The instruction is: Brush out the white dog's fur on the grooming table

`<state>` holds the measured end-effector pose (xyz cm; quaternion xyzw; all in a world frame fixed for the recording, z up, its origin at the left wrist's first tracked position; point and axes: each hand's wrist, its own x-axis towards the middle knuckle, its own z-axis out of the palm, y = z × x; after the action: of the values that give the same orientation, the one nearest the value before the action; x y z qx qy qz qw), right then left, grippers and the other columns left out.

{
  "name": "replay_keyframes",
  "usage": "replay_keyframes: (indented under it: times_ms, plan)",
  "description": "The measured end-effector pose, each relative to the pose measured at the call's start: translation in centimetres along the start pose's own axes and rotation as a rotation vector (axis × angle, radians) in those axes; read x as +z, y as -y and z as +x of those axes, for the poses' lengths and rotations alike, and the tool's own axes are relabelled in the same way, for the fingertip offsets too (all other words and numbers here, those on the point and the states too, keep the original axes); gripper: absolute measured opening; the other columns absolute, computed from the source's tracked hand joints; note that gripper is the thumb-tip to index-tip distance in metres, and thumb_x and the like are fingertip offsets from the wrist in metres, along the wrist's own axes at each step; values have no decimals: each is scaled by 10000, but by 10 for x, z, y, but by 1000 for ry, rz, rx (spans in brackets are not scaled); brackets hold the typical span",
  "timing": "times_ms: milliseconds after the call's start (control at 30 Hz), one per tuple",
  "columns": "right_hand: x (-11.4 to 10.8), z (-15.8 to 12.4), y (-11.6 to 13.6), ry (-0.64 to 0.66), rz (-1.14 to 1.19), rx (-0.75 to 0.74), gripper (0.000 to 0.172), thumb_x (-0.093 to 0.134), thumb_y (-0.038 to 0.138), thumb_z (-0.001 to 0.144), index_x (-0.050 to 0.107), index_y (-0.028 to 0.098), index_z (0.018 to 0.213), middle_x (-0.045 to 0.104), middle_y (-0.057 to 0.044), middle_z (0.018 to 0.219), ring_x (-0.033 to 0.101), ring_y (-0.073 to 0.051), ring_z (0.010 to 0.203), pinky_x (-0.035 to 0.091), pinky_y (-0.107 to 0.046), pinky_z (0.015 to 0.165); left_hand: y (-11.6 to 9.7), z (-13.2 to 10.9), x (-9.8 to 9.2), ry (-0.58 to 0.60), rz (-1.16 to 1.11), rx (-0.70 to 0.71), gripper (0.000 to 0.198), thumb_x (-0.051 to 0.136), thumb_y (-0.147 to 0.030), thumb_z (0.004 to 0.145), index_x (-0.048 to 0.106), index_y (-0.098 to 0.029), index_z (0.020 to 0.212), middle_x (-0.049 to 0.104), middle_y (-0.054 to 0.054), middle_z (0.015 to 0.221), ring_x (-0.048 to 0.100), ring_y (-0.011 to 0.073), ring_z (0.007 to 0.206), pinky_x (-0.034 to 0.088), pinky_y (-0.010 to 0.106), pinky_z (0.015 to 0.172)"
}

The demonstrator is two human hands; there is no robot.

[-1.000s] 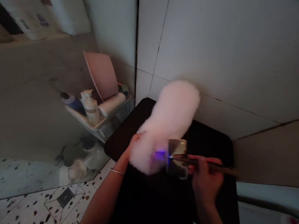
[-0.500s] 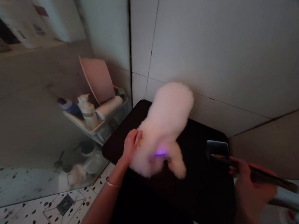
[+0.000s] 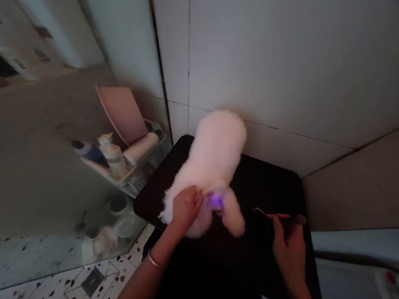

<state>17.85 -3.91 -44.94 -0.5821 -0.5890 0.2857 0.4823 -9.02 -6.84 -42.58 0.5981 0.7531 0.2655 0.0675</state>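
A fluffy white dog (image 3: 208,167) stands on a black grooming table (image 3: 269,180), its head hidden from view and its back end towards me. My left hand (image 3: 187,209) rests on its hindquarters, fingers gripping the fur, with a thin bangle on the wrist. A small violet light (image 3: 216,201) glows in the fur just beside that hand. My right hand (image 3: 289,249) is apart from the dog, over the table's right side. It holds a slim dark grooming tool (image 3: 280,219) with a thin metal tip, its exact kind unclear.
Tiled wall rises behind the table, with a bathtub rim (image 3: 367,246) at right. To the left stands a shelf caddy (image 3: 127,173) holding a pump bottle (image 3: 114,158), a blue bottle (image 3: 90,153) and a pink basin (image 3: 122,114). Below lies speckled terrazzo floor (image 3: 30,297) with a drain (image 3: 92,281).
My right hand has swung away from the dog, out to the right, then lower over the table. My left hand has moved onto the hindquarters. The whole view has shifted slightly.
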Motion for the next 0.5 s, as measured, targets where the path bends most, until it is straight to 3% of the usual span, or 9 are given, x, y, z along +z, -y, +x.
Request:
replay_keyframes:
  times_ms: [67, 133, 233, 300, 400, 500]
  plan:
    - [13, -6, 20, 43, 47, -264, 173, 489, 278, 893, 538, 153, 1003, 567, -73, 890, 535, -191, 823, 398, -327, 747, 12, 2, 0, 7, -242, -120, 266, 401, -269, 906, 487, -164, 677, 410, -19, 563, 381, 116, 546, 275, 257, 568]
    - [39, -14, 43, 158, 129, -559, 93, 473, 260, 894, 527, 185, 891, 529, -35, 783, 500, -168, 734, 387, -310, 683, 25, 5, 1, 1, -532, -173, 342, 383, -359, 919, 447, -163, 647, 368, -30, 559, 346, 100, 537, 275, 241, 550]
    - [91, -27, 73, 421, 240, -939, 280, 545, 274, 847, 429, 195, 604, 414, 37, 539, 397, -120, 556, 321, -273, 576, 43, 11, 5, -30, -934, -272, 436, 459, -531, 854, 450, -157, 630, 383, -31, 578, 338, 85, 534, 291, 224, 511]
    - [118, -35, 85, 552, 286, -1141, 343, 554, 235, 831, 390, 180, 536, 376, 50, 482, 339, -101, 511, 274, -267, 549, 50, 13, 8, -51, -1127, -393, 434, 565, -558, 770, 494, -149, 645, 415, -34, 563, 338, 75, 503, 290, 216, 477]
    - [125, -51, 93, 660, 345, -1236, 366, 513, 210, 834, 362, 175, 503, 358, 55, 455, 300, -94, 484, 248, -267, 530, 54, 15, 10, -62, -1360, -503, 323, 723, -412, 642, 562, -136, 691, 527, -14, 614, 442, 88, 545, 374, 218, 519]
    - [103, -66, 92, 941, 462, -1227, 443, 516, 254, 839, 280, 186, 471, 304, 71, 420, 284, -86, 447, 272, -262, 517, 54, 14, 9, -46, -1454, -528, 243, 731, -301, 618, 594, -126, 716, 586, 11, 670, 512, 116, 605, 429, 248, 582]
